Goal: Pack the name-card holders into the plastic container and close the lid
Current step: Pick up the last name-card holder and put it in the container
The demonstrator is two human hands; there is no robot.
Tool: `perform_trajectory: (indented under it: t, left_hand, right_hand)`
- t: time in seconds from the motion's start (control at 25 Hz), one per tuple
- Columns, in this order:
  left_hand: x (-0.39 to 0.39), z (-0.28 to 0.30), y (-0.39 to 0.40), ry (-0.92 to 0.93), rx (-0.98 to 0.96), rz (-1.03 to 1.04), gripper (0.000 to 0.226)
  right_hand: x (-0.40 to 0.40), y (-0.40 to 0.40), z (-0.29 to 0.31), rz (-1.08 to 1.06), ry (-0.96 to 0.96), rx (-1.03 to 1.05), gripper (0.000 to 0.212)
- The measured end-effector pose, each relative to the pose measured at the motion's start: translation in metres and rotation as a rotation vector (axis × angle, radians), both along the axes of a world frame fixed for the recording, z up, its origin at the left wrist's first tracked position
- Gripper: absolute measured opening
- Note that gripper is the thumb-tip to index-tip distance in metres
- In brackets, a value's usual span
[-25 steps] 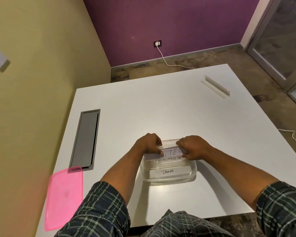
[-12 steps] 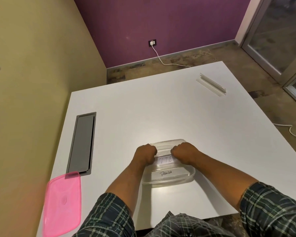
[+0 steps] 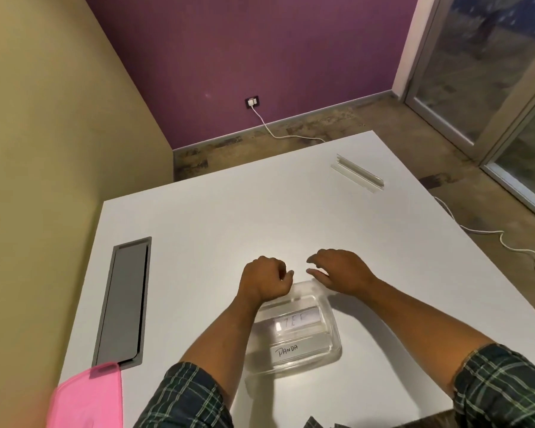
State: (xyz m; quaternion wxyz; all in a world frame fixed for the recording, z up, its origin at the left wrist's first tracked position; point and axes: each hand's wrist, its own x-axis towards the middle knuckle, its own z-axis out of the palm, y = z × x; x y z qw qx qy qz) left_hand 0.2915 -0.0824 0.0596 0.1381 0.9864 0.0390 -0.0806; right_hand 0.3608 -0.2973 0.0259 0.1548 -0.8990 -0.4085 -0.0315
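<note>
Writing: one card in the plastic container [image 3: 328,332] says "PANDA" in black pen. The card behind it shows some letters, maybe "TEE", but they are too blurry to be sure
Name-card holders [image 3: 294,335]: clear ones lie flat inside the container, each with a white paper card. One more clear holder [image 3: 357,173] lies alone at the far right of the worktop [image 3: 213,217], well apart from both hands
Left hand [image 3: 264,281]: it is over the far left corner of the container. The fingers [image 3: 286,274] are curled in loosely and grip nothing
Right hand [image 3: 342,273]: it is over the far right corner of the container. The fingers are spread out and loose, holding nothing
Container: see-through plastic, a box shape with round corners, no lid on it. It sits on the worktop near the front edge, just under the wrists
Lid [image 3: 88,396]: pink, flat, thin plastic, see-through, at the front left corner of the worktop, well apart from the container
Worktop: white and smooth, with a long grey panel [image 3: 124,299] set into its left side
Sleeves [image 3: 187,396]: dark green checked cloth
</note>
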Motion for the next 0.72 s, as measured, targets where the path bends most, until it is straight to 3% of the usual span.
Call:
perform_trajectory:
  t: [0.28, 0.48, 0.72]
  left_hand:
    - [0.113, 0.001, -0.04, 0.058, -0.335, 0.161, 0.019]
    - [0.182, -0.03, -0.086, 0.119, -0.462, 0.133, 0.053]
    - [0.252, -0.069, -0.152, 0.213, -0.492, -0.028, 0.083]
  right_hand:
    - [0.111, -0.063, 0.005, -0.563, 0.391, 0.034, 0.048]
    - [0.178, -0.104, -0.024, -0.787, 0.546, 0.138, 0.045]
    - [0.243, -0.137, -0.076, -0.815, 0.594, 0.238, 0.052]
